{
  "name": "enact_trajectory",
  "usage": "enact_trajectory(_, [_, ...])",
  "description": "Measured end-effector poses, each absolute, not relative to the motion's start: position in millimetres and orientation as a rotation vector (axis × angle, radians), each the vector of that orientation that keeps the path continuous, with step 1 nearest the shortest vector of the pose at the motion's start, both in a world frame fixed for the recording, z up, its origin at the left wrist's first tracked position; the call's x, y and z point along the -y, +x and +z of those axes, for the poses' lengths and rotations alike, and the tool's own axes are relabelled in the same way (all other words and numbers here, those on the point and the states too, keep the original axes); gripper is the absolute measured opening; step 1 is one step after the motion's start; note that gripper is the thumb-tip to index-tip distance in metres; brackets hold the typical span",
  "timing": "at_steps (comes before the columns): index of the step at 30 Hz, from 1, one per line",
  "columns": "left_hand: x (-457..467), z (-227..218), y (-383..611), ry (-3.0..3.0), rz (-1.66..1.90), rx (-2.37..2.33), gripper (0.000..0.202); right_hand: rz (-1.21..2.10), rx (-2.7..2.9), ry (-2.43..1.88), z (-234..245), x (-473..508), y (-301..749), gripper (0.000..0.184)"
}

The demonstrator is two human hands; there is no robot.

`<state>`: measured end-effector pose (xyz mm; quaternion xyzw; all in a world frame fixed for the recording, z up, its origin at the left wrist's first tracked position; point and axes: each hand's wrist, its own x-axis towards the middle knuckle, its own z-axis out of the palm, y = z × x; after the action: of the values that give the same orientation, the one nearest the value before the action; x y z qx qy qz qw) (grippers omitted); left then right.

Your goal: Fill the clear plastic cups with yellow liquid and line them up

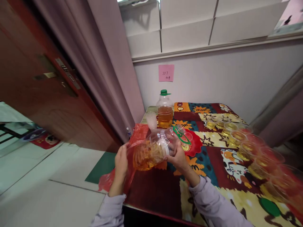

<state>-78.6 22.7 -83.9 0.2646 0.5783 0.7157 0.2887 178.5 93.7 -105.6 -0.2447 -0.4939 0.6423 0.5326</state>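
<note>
A clear plastic jug point(150, 154) of amber liquid lies tilted nearly on its side, its open mouth with a green ring point(181, 135) pointing right. My right hand point(177, 157) is closed round its shoulder, by the white band. My left hand point(121, 160) is at the jug's base, its fingertips partly hidden. Red plastic film point(138, 134) lies under and beside the jug and hangs off the table edge near my left wrist. The jug's mouth is above a red scalloped plate point(195, 143), where a clear cup point(188, 137) partly shows.
A second jug point(165, 115) with a green cap stands upright at the back, beside stacked clear cups point(151, 120). Several cups of yellow liquid point(247, 149) line the right side. A green lid point(269, 206) lies at the front right. A wooden door point(54, 94) is on the left.
</note>
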Motion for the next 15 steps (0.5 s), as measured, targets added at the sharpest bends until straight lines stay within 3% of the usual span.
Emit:
enact_trajectory(7, [-17.1,-148.5,-59.9,0.260,1.943,-1.352,0.024,1.533,1.366,-0.672,-106.3,-108.6,189.1,0.119])
enact_trajectory(15, [-25.0,-141.3,-34.4,0.159,1.863,-1.215,0.034,1.447,1.273,-0.719,-120.7,-102.6,190.4,0.110])
